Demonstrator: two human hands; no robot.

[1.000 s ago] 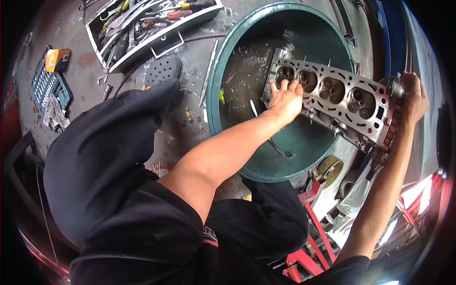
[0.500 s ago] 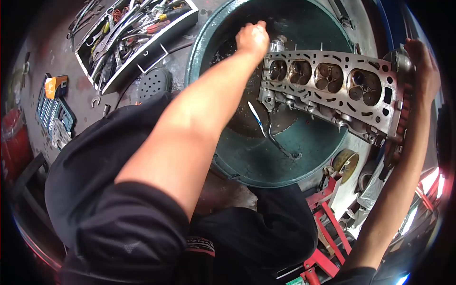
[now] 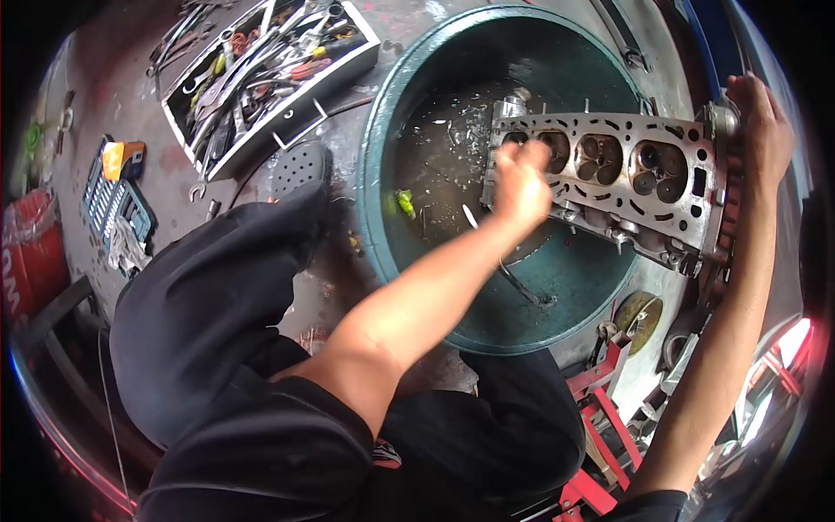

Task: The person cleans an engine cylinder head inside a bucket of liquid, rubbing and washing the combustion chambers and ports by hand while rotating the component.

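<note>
A metal cylinder head (image 3: 626,187) lies across the right side of a green tub (image 3: 376,209), its face with the round combustion chambers turned up. Over its left end is my left hand (image 3: 524,187), blurred, with its fingers curled together; whatever they hold is hidden. My right hand (image 3: 765,139) grips the far right end of the cylinder head, its fingers partly out of sight behind the edge. Down in the tub, a white brush handle (image 3: 470,217) shows beside my left wrist, and a bent dark tube (image 3: 522,291) rests below it.
Murky liquid and a yellow-green scrap (image 3: 405,204) are in the tub. A tool tray (image 3: 270,126) full of wrenches and pliers stands at upper left. Nearer my knee are a socket case (image 3: 117,209) and an orange box (image 3: 123,160). A red metal stand (image 3: 600,418) is at lower right.
My left hand has moved down and right, from above the tub's liquid to over the cylinder head's left end. My right hand stays on the right end. The yellow-green scrap has come into sight.
</note>
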